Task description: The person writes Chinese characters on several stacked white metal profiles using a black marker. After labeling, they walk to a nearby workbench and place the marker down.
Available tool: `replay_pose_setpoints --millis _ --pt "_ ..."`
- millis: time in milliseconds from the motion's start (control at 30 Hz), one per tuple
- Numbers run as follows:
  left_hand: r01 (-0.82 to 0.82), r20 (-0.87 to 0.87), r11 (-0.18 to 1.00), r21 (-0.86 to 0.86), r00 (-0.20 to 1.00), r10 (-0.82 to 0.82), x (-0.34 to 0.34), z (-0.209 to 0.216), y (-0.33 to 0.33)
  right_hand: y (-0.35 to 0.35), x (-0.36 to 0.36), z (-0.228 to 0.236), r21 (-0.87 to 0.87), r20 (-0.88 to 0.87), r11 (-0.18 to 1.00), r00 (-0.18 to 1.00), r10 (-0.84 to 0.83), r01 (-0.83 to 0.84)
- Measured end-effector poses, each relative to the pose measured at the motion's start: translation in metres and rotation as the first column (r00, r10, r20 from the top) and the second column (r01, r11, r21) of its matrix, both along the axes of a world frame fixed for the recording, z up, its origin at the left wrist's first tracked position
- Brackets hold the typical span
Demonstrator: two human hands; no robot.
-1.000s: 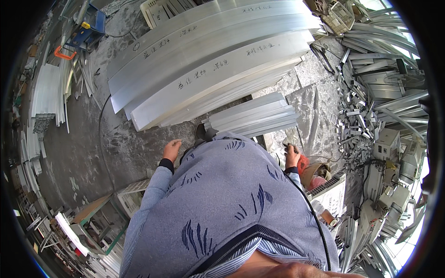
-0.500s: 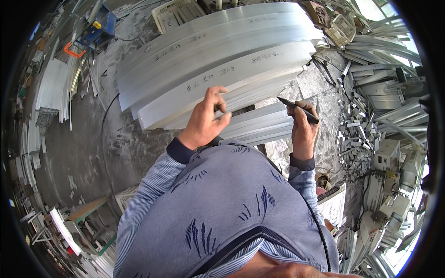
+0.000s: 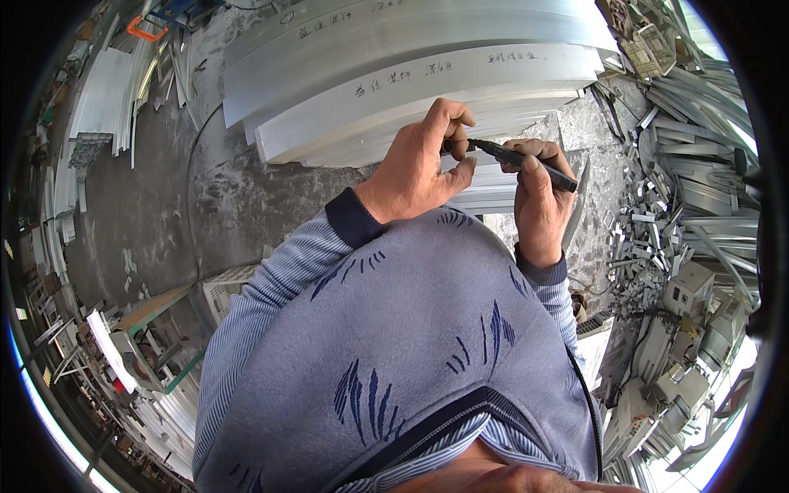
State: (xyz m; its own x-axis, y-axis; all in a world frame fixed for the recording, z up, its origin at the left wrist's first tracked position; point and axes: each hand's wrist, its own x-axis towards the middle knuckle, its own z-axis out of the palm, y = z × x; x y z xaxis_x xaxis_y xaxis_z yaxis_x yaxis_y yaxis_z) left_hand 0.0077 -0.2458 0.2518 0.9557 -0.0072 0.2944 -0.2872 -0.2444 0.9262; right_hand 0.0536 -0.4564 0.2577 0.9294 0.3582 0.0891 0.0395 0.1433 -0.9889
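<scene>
A black marker pen point(image 3: 514, 156) is gripped in my right hand point(image 3: 544, 205), between thumb and fingers, its bare dark tip pointing left. My left hand point(image 3: 419, 168) is curled close to that tip, with a small dark round piece, apparently the marker cap point(image 3: 447, 145), among its fingers. Tip and cap are almost in line, a slight gap apart. Just beyond both hands lies a stack of long silvery metal profiles point(image 3: 329, 115), with dark handwriting on the upper faces.
Heaps of metal offcuts point(image 3: 641, 230) and long profiles point(image 3: 699, 156) cover the right side. Machines point(image 3: 690, 287) stand at the lower right. More strips point(image 3: 107, 99) lie at the left, near an orange handle point(image 3: 148, 29). A cable point(image 3: 191, 172) crosses the grey floor.
My left hand has moved right and my right hand slightly inward, so the marker tip and left fingers are now close together. The view has shifted, putting the stack higher in the picture.
</scene>
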Motion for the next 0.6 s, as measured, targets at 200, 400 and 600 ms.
replay_pose_setpoints --millis 200,400,600 --pt "0.025 -0.018 0.999 0.022 1.0 -0.025 0.001 -0.005 -0.004 0.008 0.0 -0.004 0.03 0.023 0.999 1.0 0.014 -0.015" --pt "0.183 -0.112 0.979 0.085 0.978 -0.173 0.003 -0.011 -0.007 0.005 0.004 -0.012 -0.136 -0.027 0.977 0.986 0.162 -0.164" --pt "0.281 -0.27 0.953 -0.112 0.914 -0.302 0.001 -0.01 -0.004 -0.001 0.009 -0.023 -0.12 -0.112 0.961 0.965 0.238 -0.251"
